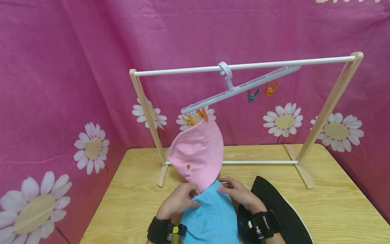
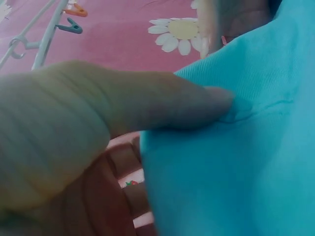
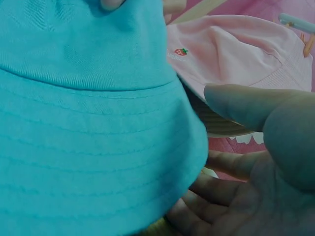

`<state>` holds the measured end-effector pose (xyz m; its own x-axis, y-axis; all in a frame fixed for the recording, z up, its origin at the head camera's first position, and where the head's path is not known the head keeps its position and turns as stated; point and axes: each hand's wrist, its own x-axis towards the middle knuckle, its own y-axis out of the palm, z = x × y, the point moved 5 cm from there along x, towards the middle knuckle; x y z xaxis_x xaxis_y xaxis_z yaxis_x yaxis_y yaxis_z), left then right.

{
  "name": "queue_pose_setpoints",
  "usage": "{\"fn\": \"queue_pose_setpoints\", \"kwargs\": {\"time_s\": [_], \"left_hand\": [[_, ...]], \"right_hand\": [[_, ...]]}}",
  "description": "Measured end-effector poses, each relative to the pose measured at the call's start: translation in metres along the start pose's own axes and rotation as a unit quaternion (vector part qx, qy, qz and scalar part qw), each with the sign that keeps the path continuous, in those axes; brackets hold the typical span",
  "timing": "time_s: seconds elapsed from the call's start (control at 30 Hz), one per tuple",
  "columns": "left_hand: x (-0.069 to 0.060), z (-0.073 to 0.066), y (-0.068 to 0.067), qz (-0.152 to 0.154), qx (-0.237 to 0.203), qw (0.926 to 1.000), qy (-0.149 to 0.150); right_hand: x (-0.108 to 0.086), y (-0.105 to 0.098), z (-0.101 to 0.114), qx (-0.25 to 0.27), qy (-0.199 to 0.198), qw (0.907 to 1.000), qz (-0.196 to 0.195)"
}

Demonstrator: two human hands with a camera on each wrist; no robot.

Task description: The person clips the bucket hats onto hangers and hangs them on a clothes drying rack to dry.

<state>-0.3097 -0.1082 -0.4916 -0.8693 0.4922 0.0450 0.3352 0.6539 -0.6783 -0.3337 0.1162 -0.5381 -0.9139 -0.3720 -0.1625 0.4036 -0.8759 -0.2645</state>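
Observation:
A blue bucket hat [image 1: 210, 217] is held up in front of me, its brim edge curving at the right in the right wrist view. My left hand [image 1: 181, 199] pinches its fabric, thumb in front and fingers behind. At the hat's other side is my right hand [image 1: 239, 193], thumb apart from the cloth and fingertips at the brim's edge; whether they touch it I cannot tell. Behind hangs a pink bucket hat [image 1: 198, 152] with a small strawberry mark, from an orange clothespin [image 1: 202, 114] and a yellow clothespin [image 1: 189, 119] on the tilted hanger [image 1: 243, 88].
The hanger hooks over the white bar of a wooden-legged rack [image 1: 330, 108]. A teal clothespin [image 1: 253, 96] and another orange clothespin [image 1: 271, 89] hang on its raised right half. A black hat [image 1: 280, 213] with a pale edge lies on the wooden table [image 1: 122, 203] at the right.

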Motion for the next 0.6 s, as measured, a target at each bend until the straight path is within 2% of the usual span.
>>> {"fn": "queue_pose_setpoints", "kwargs": {"time_s": [0.1,0.27,0.6], "left_hand": [[0.0,-0.003,-0.002,0.008,-0.019,0.9997,0.013],[-0.001,-0.002,-0.002,0.015,-0.037,0.9991,0.015],[-0.001,0.008,0.003,0.038,-0.051,0.9978,-0.017]], "right_hand": [[0.001,0.001,0.001,0.022,-0.006,0.9995,0.022],[0.002,0.002,0.001,0.054,-0.012,0.9967,0.06],[0.003,0.002,-0.005,0.056,-0.019,0.9971,0.048]]}}
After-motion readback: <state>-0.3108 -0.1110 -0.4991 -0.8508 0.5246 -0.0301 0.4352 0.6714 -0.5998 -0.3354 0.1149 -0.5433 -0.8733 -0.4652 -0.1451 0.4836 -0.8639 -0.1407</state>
